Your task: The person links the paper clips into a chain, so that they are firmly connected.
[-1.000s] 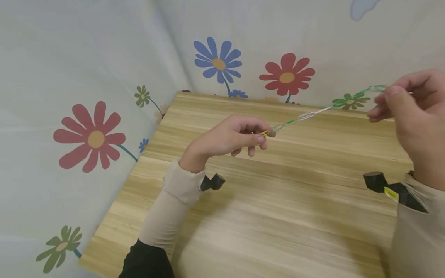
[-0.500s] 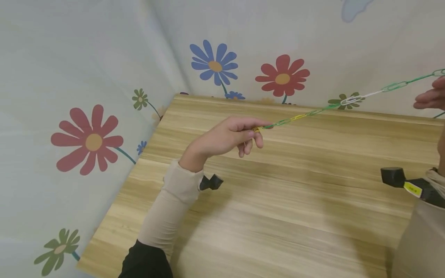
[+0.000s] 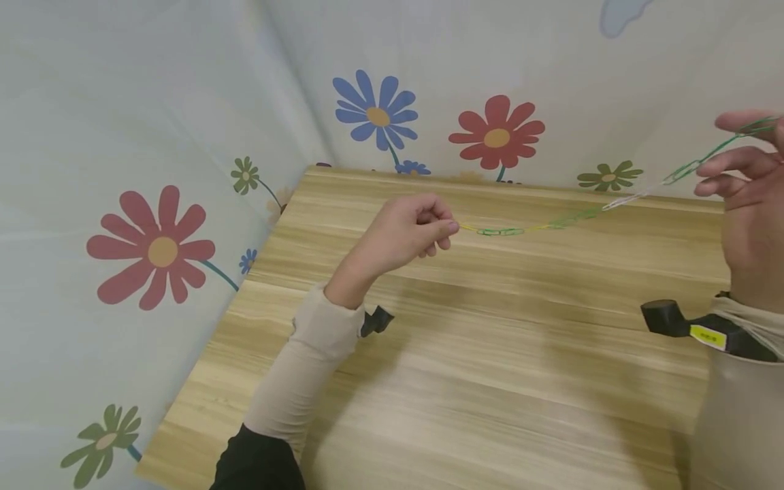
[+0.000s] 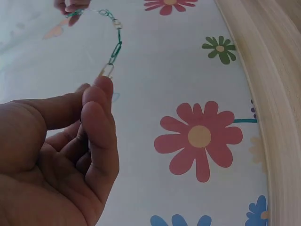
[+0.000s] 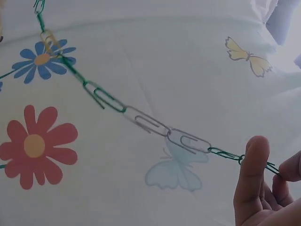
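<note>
A chain of linked paper clips (image 3: 499, 232) in green, white and yellow hangs in a shallow sag between both hands, above the table's far side. At its left end my left hand (image 3: 401, 228) pinches a yellow clip between thumb and fingertips. My right hand (image 3: 750, 184), higher and at the right edge of the head view, holds the green clip at the other end. In the right wrist view, thumb and finger pinch that green clip (image 5: 273, 168), with two pale clips (image 5: 188, 141) farther along. The left wrist view has the chain (image 4: 116, 51) curving up to the right hand.
Below the hands lies a wood-grain table (image 3: 490, 381). A white cloth (image 3: 184, 88) printed with flowers and butterflies hangs along its back and left edges. Black wrist cameras (image 3: 664, 318) stick out beside both cuffs.
The right hand first went right, lengthening the visible chain and pulling it straight, then came back slightly left. The chain now sags. The left hand's fingers have drawn in on the end clip.
</note>
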Available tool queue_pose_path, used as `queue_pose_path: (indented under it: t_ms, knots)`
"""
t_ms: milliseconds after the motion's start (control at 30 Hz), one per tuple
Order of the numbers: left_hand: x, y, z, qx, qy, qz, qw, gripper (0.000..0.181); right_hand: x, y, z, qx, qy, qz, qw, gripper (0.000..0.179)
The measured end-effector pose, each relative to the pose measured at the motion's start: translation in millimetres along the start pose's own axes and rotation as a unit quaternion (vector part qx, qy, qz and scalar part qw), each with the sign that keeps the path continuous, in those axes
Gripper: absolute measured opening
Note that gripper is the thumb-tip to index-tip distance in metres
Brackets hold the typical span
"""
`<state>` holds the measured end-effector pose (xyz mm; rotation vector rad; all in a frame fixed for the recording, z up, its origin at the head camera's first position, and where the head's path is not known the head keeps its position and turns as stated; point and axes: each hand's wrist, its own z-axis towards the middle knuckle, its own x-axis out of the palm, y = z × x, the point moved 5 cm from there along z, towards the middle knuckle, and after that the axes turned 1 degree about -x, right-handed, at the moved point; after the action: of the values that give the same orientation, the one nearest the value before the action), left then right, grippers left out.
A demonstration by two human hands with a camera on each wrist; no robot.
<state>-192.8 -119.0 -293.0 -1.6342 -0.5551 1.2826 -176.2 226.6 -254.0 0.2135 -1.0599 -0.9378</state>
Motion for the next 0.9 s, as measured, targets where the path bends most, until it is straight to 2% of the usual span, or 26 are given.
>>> queue_pose_path:
  t_ms: [100,133,200,300,367,433,533,600,700,767,833,900]
  knots:
    - [0.5,-1.7,-0.1,0.007,-0.004,0.006,0.9999,0.012,18.4,-8.8,-2.4,0.013,-0.059,-0.028,0.9978,0.009]
    - [0.9,-2.5,-0.1,0.012,-0.004,0.004,0.9999,0.015,24.4,-12.1,-3.7,0.018,-0.059,-0.030,0.9977,0.004]
    - [1.2,-4.4,-0.5,0.023,-0.006,-0.005,0.9997,0.017,36.0,-19.6,-7.1,0.032,-0.058,-0.043,0.9968,0.010]
    - [1.0,-6.4,-1.7,0.030,-0.013,-0.028,0.9991,0.013,52.0,-34.1,-16.6,0.066,-0.014,-0.073,0.9951,0.013]
    - [0.4,-7.7,-2.5,0.038,-0.020,-0.041,0.9982,0.010,62.0,-44.1,-24.5,0.094,0.044,-0.118,0.9876,0.011]
    - [-0.2,-8.9,-3.1,0.050,-0.028,-0.054,0.9969,0.008,71.2,-53.6,-33.5,0.120,0.114,-0.178,0.9700,0.009]
    - [0.3,-11.1,-3.4,0.083,-0.034,-0.081,0.9927,0.009,82.5,-65.0,-45.3,0.132,0.197,-0.279,0.9305,0.009]
    - [1.8,-13.1,-3.4,0.108,-0.034,-0.111,0.9873,0.009,88.2,-71.9,-51.7,0.133,0.227,-0.338,0.9037,0.010]
    - [5.6,-15.8,-3.7,0.135,-0.022,-0.173,0.9754,0.009,94.1,-80.7,-59.5,0.144,0.247,-0.391,0.8750,0.013]
    - [8.5,-17.2,-4.2,0.143,-0.014,-0.212,0.9668,0.008,97.1,-84.7,-63.8,0.158,0.258,-0.404,0.8634,0.015]
    - [11.3,-18.0,-4.5,0.145,-0.008,-0.240,0.9598,0.008,99.0,-86.2,-66.9,0.169,0.264,-0.402,0.8603,0.017]
    - [13.7,-18.5,-4.8,0.150,-0.002,-0.260,0.9538,0.010,100.6,-85.8,-68.8,0.174,0.262,-0.398,0.8618,0.018]
